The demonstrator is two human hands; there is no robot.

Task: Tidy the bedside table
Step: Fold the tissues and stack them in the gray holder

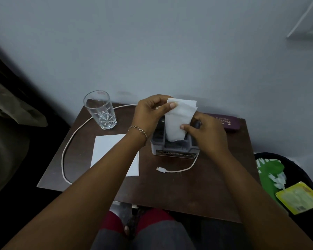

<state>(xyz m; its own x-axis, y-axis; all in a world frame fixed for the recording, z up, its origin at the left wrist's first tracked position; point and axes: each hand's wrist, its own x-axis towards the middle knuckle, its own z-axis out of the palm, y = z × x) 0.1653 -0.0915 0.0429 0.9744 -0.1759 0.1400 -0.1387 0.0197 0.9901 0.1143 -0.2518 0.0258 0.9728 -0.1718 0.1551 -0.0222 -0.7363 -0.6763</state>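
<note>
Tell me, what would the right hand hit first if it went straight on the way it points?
The right hand is pinching the folded white tissue, so that comes first. Pushing on up and left, it would probably meet the left hand next, though depth is hard to judge.

1. Dim, cool, even light, with a faint soft shadow on the wall [186, 94] just behind the fingers [157, 101].
2. Fairly sharp near the fingers. Edges far from them bend, darken and blur.

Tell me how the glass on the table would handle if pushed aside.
The glass is tall and narrow, so a push near its rim would probably tip it. It looks empty, so likely light. Clear cut glass: probably fragile.
</note>
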